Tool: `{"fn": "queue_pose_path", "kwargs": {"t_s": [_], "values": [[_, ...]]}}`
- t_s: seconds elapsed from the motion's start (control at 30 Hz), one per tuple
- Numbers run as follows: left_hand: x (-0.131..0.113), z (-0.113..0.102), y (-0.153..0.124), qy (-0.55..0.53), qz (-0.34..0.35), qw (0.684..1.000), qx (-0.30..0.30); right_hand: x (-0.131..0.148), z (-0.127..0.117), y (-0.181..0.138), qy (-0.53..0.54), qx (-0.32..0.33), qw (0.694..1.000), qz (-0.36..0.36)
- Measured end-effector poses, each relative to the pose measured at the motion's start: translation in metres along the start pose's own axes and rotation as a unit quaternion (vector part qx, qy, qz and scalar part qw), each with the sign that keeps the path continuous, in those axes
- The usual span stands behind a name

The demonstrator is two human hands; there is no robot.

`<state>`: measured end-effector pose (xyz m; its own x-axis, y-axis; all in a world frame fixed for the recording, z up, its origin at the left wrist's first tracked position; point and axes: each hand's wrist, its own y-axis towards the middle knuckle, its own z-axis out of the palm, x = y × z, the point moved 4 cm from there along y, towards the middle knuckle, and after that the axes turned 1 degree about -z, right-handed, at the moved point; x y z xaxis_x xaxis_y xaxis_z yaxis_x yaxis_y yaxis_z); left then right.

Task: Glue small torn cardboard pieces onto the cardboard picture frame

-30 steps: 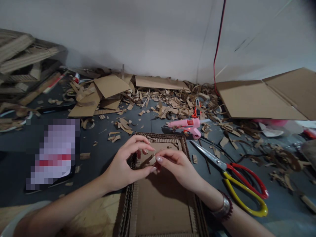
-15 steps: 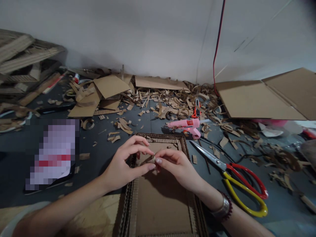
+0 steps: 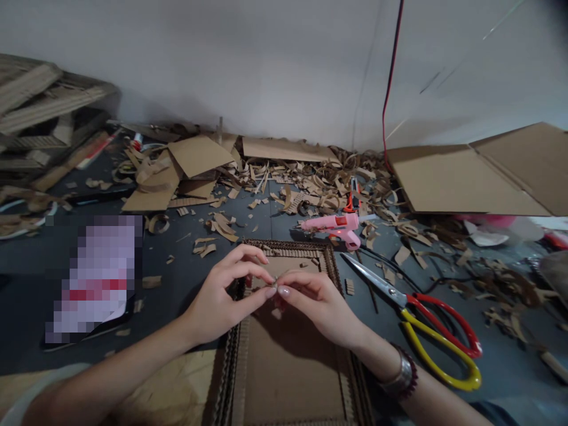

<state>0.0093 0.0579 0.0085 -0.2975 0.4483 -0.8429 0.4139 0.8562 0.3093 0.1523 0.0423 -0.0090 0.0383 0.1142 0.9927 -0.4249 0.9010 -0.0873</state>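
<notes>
The left hand (image 3: 226, 294) and right hand (image 3: 316, 302) have drawn closer together, their fingertips now meeting over the cardboard frame (image 3: 284, 244). The small cardboard piece (image 3: 274, 286) pinched between them, plainly visible a second ago, now shows only as a sliver, mostly hidden by the fingers.

A pink glue gun (image 3: 331, 228) lies on the dark surface toward the back, just in front of a heap of curled cardboard scraps (image 3: 310, 189) along the wall (image 3: 222, 59). Long scissors (image 3: 388, 290) with red and yellow handles lie at the right. A flattened cardboard box (image 3: 470, 177) sits at the right edge, and loose cardboard sheets (image 3: 199, 155) lie back left, beside stacked corrugated strips (image 3: 35, 94). A pixelated object (image 3: 97, 284) lies at left. A red cable (image 3: 390, 77) runs down the wall.
</notes>
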Motion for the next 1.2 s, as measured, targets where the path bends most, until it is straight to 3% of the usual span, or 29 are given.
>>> {"fn": "queue_pose_path", "kwargs": {"t_s": [0.43,1.2], "values": [[-0.0024,0.0025,-0.0021,-0.004,0.015,1.000,0.007,-0.0032,-0.0021,0.0006,0.020,-0.015,1.000,0.016],[-0.0067,0.0003,-0.0041,0.062,0.065,0.996,-0.005,-0.0027,0.0050,0.0012,0.012,0.034,0.999,-0.004]]}}
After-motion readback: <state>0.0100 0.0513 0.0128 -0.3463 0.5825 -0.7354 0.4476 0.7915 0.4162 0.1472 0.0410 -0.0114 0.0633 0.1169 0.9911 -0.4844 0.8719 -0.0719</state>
